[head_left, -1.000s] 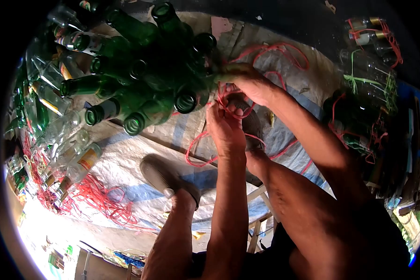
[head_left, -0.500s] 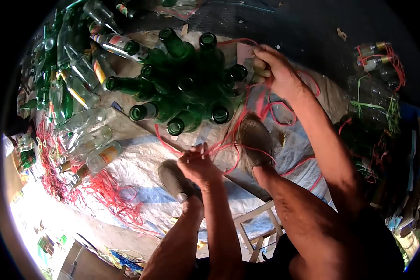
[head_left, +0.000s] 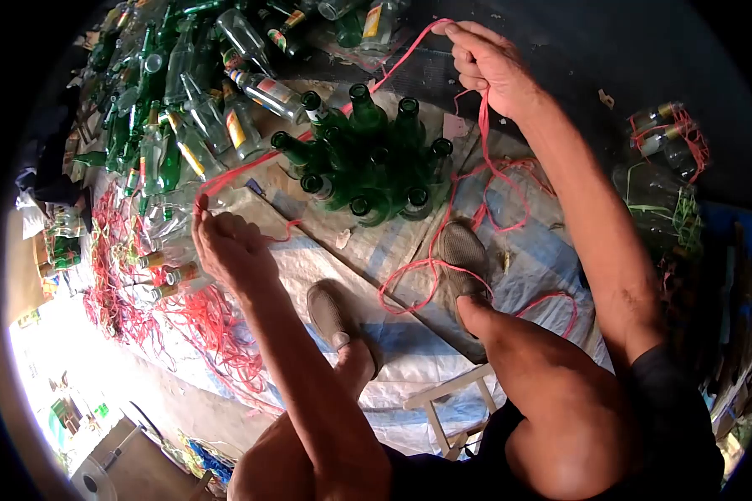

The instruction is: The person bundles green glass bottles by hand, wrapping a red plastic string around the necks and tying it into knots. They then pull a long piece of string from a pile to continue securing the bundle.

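Note:
A cluster of green glass bottles [head_left: 368, 163] stands upright on the sheet in front of my feet. A red plastic string [head_left: 263, 160] stretches from my left hand, past the far side of the cluster, up to my right hand. My left hand [head_left: 234, 246] is closed on the string, left of the bottles. Beyond them on the right, my right hand [head_left: 493, 67] is raised and closed on the same string. A loose tail of it hangs from the right hand and loops down near my right shoe [head_left: 464, 255].
Many loose bottles [head_left: 196, 117] lie heaped at the far left. Tangled red string [head_left: 205, 330] lies at the left. Tied bottles [head_left: 668, 138] sit at the right. A stool [head_left: 447, 409] is between my legs, and a white and blue sheet [head_left: 401, 342] covers the floor.
My left hand has moved left and away from me, and my right hand has risen farther out. The string between them now runs taut behind the bottles.

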Demonstrator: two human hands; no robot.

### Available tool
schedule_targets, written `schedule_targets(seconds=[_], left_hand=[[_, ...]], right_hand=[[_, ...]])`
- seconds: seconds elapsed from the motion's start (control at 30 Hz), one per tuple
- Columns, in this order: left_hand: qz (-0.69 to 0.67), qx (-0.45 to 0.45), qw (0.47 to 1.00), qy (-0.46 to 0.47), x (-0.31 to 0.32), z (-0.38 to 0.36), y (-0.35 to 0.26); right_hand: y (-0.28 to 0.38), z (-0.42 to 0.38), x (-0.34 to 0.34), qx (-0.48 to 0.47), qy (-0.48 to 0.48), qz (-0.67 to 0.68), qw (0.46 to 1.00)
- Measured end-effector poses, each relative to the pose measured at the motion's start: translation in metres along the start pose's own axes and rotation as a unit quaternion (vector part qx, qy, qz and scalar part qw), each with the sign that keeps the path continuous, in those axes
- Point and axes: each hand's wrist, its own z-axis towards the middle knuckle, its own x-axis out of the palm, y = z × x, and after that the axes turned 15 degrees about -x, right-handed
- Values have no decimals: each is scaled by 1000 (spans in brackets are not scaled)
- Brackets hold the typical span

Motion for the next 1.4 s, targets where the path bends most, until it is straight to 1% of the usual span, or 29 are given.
schedule_targets(seconds=[0.13, 0.23, 0.3, 0.33, 0.37, 0.43, 0.5, 0.53, 0.57, 0.6, 0.63, 0.67, 0.7, 0.73, 0.77, 0.8, 0.87, 0.9, 0.93, 0.97, 1.0, 1.07, 1.1, 1.17, 1.23, 1.27, 1.3, 1.37, 1.4], left_hand=[[28, 38, 997, 68, 23, -13, -48], [48, 59, 989, 130, 42, -30, -82], [61, 62, 987, 135, 55, -44, -107], [29, 56, 977, 203, 55, -41, -120], [-1, 46, 962, 269, 51, -36, -134], [-28, 22, 945, 325, 56, -36, -166], [-3, 36, 899, 436, 66, -47, -201], [-2, 16, 871, 491, 71, -47, -218], [-2, -2, 839, 544, 77, -49, -232], [13, 16, 833, 553, 84, -58, -240], [12, 4, 816, 577, 89, -60, -246], [13, -9, 800, 600, 93, -59, -253], [15, -20, 784, 621, 96, -59, -261], [21, 6, 821, 571, 95, -54, -265], [27, 5, 810, 585, 94, -55, -269], [38, 18, 827, 560, 91, -58, -275], [47, 43, 857, 512, 91, -89, -283], [36, 53, 851, 521, 89, -102, -287], [27, 53, 829, 556, 86, -107, -293], [17, 52, 805, 591, 84, -111, -296], [32, 77, 831, 550, 85, -126, -293], [61, 123, 873, 467, 97, -180, -264], [106, 146, 872, 455, 106, -212, -243], [152, 127, 884, 424, 123, -251, -205], [244, 153, 874, 390, 133, -279, -170], [259, 97, 885, 376, 137, -292, -160], [281, 67, 880, 377, 134, -291, -150], [397, 61, 847, 349, 131, -309, -144], [400, 16, 859, 320, 130, -312, -142]], right_hand=[[47, -8, 1, -30, -2, 13, 999], [81, -26, -4, -48, -27, 10, 998], [108, -43, -8, -51, -29, 3, 998], [120, -52, -13, -53, -27, 4, 998], [132, -66, -18, -51, -28, 4, 998], [159, -88, -19, -46, -23, 6, 999], [181, -109, -25, -54, -7, 4, 998], [191, -119, -22, -74, 3, -5, 997], [202, -128, -17, -57, -7, 0, 998], [215, -136, -10, -43, -16, 6, 999], [228, -143, -2, -31, -25, 12, 999], [237, -148, 8, -40, -44, -15, 998], [241, -154, 9, -26, -47, -26, 998], [243, -154, 12, -17, -46, -35, 998], [245, -152, 16, -12, -44, -44, 998], [245, -152, 18, -20, -47, -36, 998], [257, -154, 22, -47, -35, -21, 998], [262, -155, 24, -56, -29, -15, 998], [273, -161, 33, -70, -12, -20, 997], [282, -166, 42, -62, 24, -36, 997], [292, -173, 51, -54, 58, -53, 995], [301, -177, 66, -52, 123, -88, 987], [309, -180, 76, -75, 171, -135, 973], [322, -186, 97, -75, 204, -173, 961], [328, -189, 115, -192, 259, -257, 911], [336, -194, 123, -173, 261, -289, 905], [322, -189, 117, -294, 275, -273, 874], [308, -184, 111, -369, 267, -267, 850], [319, -196, 110, -273, 278, -268, 881]])
